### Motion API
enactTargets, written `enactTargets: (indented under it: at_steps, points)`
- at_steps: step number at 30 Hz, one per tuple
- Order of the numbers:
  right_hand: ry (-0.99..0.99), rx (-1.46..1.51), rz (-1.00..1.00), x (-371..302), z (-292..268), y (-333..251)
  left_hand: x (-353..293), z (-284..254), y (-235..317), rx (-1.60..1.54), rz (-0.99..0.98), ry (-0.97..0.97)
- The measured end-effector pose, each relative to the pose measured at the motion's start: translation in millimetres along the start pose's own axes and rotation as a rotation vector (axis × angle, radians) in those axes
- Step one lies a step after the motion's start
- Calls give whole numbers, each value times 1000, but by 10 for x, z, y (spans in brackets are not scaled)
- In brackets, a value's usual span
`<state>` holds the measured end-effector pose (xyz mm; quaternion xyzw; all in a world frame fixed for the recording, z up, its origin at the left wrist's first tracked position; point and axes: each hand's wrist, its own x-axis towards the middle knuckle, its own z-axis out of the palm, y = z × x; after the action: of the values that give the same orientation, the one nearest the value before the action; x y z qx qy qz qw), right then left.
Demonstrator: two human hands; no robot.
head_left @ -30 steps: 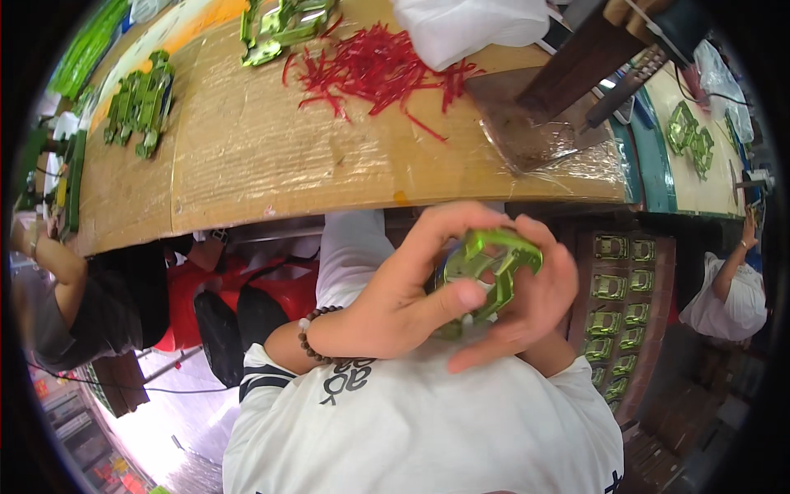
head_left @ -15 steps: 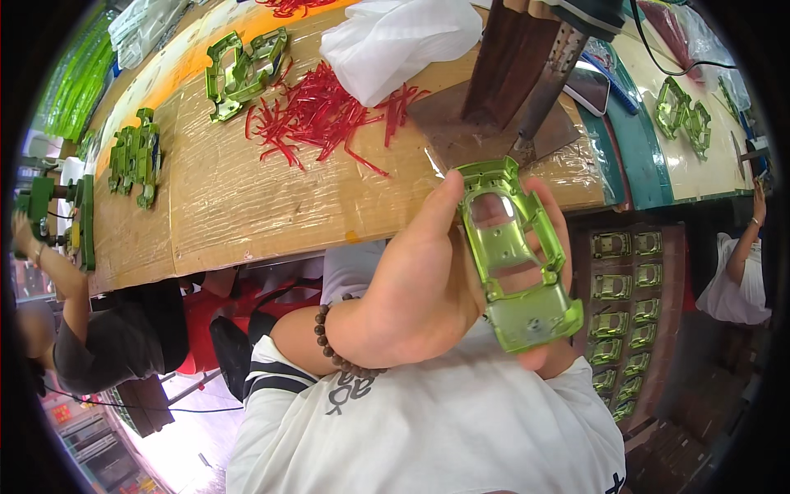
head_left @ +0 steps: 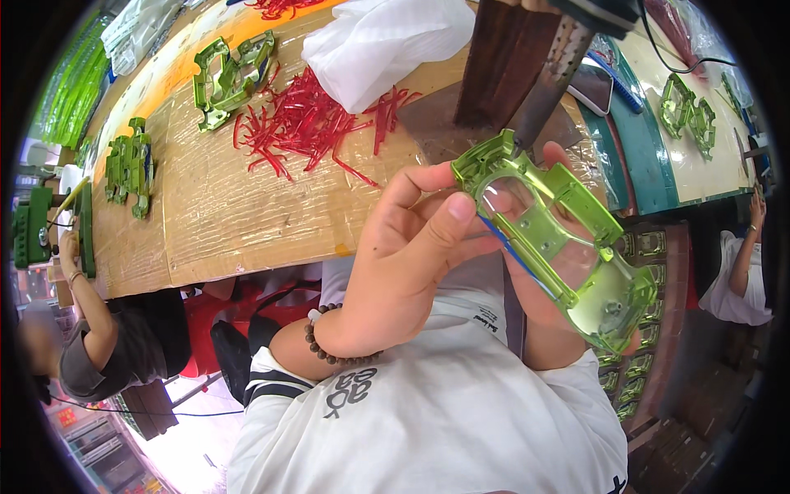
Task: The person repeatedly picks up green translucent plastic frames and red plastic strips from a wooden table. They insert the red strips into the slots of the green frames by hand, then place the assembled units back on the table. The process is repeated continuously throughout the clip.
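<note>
A shiny green toy car body shell [head_left: 547,232] with clear window parts is tilted in front of me, its upper end close under a metal tube [head_left: 561,78]. My left hand [head_left: 415,243] pinches the shell's upper left edge between thumb and fingers. From behind and below, my right hand [head_left: 535,292] grips it, with most of its fingers hidden by the shell. A blue strip shows along the shell's near side. Ahead lies a heap of thin red strips [head_left: 304,119], beside other green shells [head_left: 212,90] on the cardboard-covered table [head_left: 247,222].
A brown metal stand [head_left: 498,70] rises near the table's right part. Behind the heap sits a white plastic bag [head_left: 387,49]. A phone [head_left: 590,88] lies right of the stand. Trays of shells [head_left: 671,247] are at right; at left, a person's hand touches a green machine [head_left: 33,226].
The shell has turned, tilting its lower end to the right and showing its side. My left hand has shifted from beneath it to a pinch at its upper left edge.
</note>
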<state>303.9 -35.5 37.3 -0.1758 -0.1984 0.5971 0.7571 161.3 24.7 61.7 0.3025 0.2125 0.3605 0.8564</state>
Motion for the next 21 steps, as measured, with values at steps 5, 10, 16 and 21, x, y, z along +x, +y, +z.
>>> enactTargets:
  at_steps: [5,10,16,21]
  points:
    - [-236,325,9,107,-146,34,20,20,-9,73,25,-21]
    - [-208,186,-79,66,-108,25,30,42,-38,96,84,-41]
    - [-283,94,-40,87,-228,-37,26,51,-56,115,131,-67]
    - [-343,234,-90,108,-183,5,41,55,-56,130,130,-90]
